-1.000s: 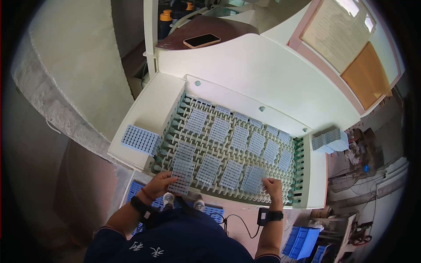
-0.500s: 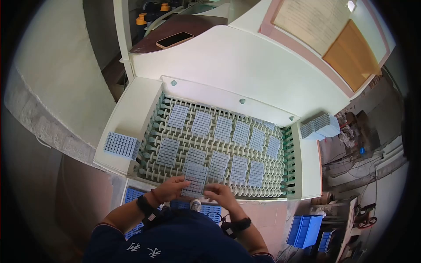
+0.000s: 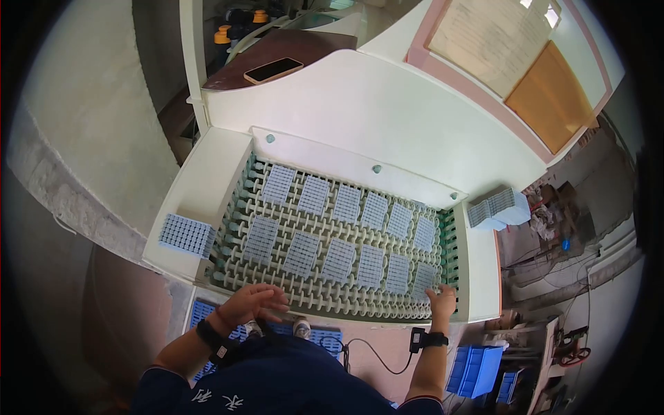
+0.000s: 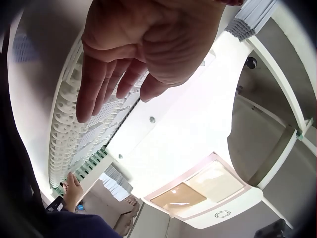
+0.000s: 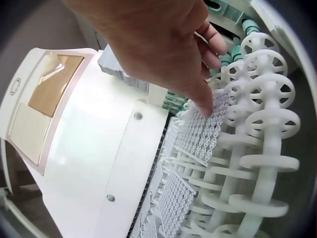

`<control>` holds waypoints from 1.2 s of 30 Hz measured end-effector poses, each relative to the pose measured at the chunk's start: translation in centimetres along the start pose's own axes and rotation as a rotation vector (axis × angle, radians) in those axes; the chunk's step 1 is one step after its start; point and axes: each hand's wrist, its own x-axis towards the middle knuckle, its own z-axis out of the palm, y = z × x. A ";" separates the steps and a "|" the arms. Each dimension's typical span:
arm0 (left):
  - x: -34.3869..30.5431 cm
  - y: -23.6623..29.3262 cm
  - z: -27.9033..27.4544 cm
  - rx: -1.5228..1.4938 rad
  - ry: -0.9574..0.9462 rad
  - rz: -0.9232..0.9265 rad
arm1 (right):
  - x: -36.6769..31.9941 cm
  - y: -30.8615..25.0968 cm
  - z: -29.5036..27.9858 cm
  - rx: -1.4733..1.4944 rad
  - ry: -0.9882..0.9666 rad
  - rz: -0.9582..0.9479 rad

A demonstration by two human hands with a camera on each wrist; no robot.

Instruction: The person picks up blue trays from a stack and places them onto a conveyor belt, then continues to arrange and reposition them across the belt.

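Note:
Light grey-blue perforated panels lie in two rows on the white roller bed, one of them (image 3: 301, 254) in the front row. My right hand (image 3: 443, 301) is at the bed's front right, its fingers touching the front row's rightmost panel (image 3: 424, 279). In the right wrist view one fingertip of the right hand (image 5: 163, 49) rests on that panel (image 5: 198, 131), and the other fingers bend loosely beyond its edge. My left hand (image 3: 253, 304) hovers above the front edge, holding nothing. The left wrist view shows the left hand (image 4: 153, 39) with relaxed fingers.
A stack of panels (image 3: 187, 235) stands on the left ledge, and more stacks (image 3: 499, 209) on the right one. A phone (image 3: 273, 70) lies on the brown surface behind. Blue crates (image 3: 474, 371) are on the floor at the right.
The panel held in my left hand has left it, and the front row has one more panel at its right end. My right hand has moved right; the left has moved slightly left.

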 end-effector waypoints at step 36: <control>-2.0 0.2 -0.6 0.027 -0.115 0.422 | -15.3 -32.0 -0.4 0.628 -0.471 -0.595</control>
